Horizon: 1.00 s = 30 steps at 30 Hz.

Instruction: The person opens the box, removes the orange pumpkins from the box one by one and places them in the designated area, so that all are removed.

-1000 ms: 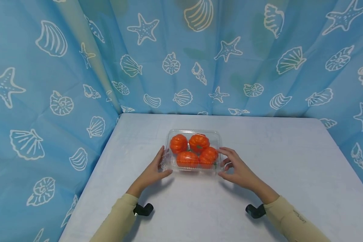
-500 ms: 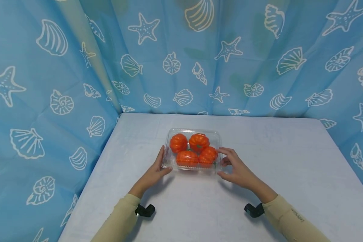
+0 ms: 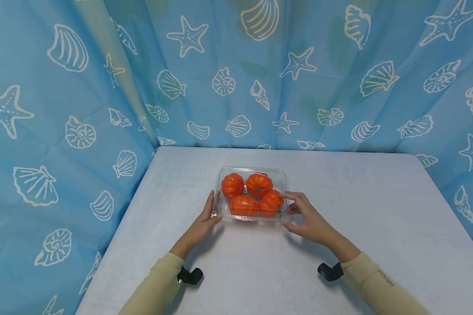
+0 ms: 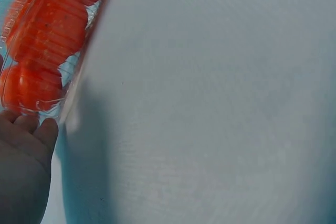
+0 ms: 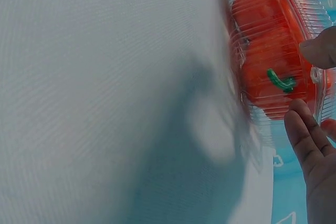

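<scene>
A clear plastic clamshell container (image 3: 280, 176) stands in the middle of the white table, its lid down. Inside are several small ribbed orange pumpkins (image 3: 233, 185); one shows a green stem (image 5: 282, 81) in the right wrist view. My left hand (image 3: 200, 227) holds the container's left end, thumb at the front corner and fingers along the side. At the right end, my right hand (image 3: 309, 221) holds the box with bent fingers, thumb low by the front corner. The left wrist view shows fingertips (image 4: 48, 129) against the plastic. Parts of both hands' fingers are hidden.
A white cloth covers the table (image 3: 362, 197). Blue curtains (image 3: 220, 57) with white shells and starfish hang behind and at both sides. Black wrist cameras (image 3: 190, 276) sit at the cuffs of both sleeves.
My left thumb has moved slightly up and left onto the container's front corner. The container and my right hand stay nearly where they were.
</scene>
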### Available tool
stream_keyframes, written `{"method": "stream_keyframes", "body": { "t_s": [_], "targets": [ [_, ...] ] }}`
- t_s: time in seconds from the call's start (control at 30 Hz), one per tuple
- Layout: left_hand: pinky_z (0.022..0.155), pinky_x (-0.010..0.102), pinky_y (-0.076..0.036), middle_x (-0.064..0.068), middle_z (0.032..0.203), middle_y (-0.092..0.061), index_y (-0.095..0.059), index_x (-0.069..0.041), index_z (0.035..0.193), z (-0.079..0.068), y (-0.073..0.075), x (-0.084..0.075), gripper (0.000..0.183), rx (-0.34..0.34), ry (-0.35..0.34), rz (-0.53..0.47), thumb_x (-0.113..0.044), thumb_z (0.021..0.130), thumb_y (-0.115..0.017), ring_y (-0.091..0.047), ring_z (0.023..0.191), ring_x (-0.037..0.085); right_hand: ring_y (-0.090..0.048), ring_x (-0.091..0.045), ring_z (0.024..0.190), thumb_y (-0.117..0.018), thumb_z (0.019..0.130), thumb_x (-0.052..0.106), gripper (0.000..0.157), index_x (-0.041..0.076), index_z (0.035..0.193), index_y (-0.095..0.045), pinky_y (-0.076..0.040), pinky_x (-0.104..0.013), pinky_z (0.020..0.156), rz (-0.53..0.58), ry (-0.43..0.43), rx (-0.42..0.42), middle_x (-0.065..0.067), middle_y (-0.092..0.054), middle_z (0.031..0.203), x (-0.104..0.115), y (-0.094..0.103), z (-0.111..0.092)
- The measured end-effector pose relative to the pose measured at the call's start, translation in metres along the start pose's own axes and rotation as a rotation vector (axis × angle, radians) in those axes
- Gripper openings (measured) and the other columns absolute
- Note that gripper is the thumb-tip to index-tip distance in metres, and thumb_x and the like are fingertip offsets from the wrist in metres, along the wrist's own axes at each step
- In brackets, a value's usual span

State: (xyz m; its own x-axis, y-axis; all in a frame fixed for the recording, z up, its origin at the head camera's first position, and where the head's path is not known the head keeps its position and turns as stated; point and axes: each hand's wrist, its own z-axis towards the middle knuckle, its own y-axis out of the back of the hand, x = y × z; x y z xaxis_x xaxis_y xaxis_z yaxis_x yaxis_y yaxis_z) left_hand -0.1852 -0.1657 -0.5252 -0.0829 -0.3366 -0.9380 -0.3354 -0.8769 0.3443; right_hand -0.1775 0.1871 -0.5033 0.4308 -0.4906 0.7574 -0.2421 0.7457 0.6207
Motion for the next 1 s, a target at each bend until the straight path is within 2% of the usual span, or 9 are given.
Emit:
{"method": "stream_keyframes", "body": {
  "t_s": [0.2, 0.33, 0.7, 0.83, 1.0],
  "targets": [
    [0.124, 0.055, -0.004, 0.016, 0.17, -0.007, 0.001, -0.004, 0.163, -0.0012, -0.0017, 0.0005, 0.076, -0.015, -0.04, 0.025, -0.008, 0.104, -0.047, -0.002, 0.156, 0.036, -0.062, -0.022, 0.105, -0.082, 0.083, 0.004, 0.081, 0.013, 0.15, -0.038, -0.053, -0.05, 0.099, 0.003, -0.007, 0.005, -0.014, -0.04, 0.142, 0.0, 0.0013, 0.0003],
    [0.124, 0.054, -0.008, 0.018, 0.169, -0.007, -0.002, -0.004, 0.163, -0.0037, -0.0035, 0.0002, 0.073, -0.04, -0.058, 0.065, -0.007, 0.105, -0.046, -0.006, 0.155, 0.037, -0.062, -0.023, 0.105, -0.081, 0.083, 0.004, 0.08, 0.013, 0.15, -0.038, -0.053, -0.051, 0.099, 0.011, -0.007, 0.009, -0.016, -0.04, 0.141, 0.0003, 0.0015, 0.0001],
    [0.125, 0.051, -0.01, 0.013, 0.169, -0.015, -0.007, -0.007, 0.164, -0.0058, -0.0072, -0.0012, 0.067, -0.093, -0.057, 0.068, -0.01, 0.106, -0.041, -0.01, 0.156, 0.032, -0.062, -0.024, 0.107, -0.081, 0.084, 0.004, 0.08, 0.013, 0.15, -0.037, -0.053, -0.05, 0.1, -0.001, -0.014, 0.019, -0.015, -0.041, 0.142, 0.0027, 0.0033, 0.0013],
    [0.125, 0.052, -0.013, 0.015, 0.169, -0.015, -0.008, -0.008, 0.164, -0.0069, -0.0072, -0.0032, 0.066, -0.102, -0.046, 0.101, -0.009, 0.106, -0.039, -0.013, 0.155, 0.034, -0.062, -0.023, 0.107, -0.08, 0.085, 0.007, 0.079, 0.014, 0.151, -0.037, -0.053, -0.049, 0.099, -0.022, -0.003, 0.015, -0.015, -0.041, 0.142, 0.0006, 0.0031, 0.0012],
    [0.123, 0.056, -0.016, 0.017, 0.167, -0.02, -0.009, -0.009, 0.164, -0.0073, -0.0069, -0.0037, 0.067, -0.117, -0.054, 0.102, -0.01, 0.106, -0.042, -0.02, 0.153, 0.037, -0.061, -0.022, 0.105, -0.079, 0.085, 0.005, 0.08, 0.014, 0.152, -0.036, -0.055, -0.047, 0.096, -0.006, 0.001, 0.007, -0.014, -0.037, 0.146, -0.0011, 0.0002, 0.0006]
  ]
}}
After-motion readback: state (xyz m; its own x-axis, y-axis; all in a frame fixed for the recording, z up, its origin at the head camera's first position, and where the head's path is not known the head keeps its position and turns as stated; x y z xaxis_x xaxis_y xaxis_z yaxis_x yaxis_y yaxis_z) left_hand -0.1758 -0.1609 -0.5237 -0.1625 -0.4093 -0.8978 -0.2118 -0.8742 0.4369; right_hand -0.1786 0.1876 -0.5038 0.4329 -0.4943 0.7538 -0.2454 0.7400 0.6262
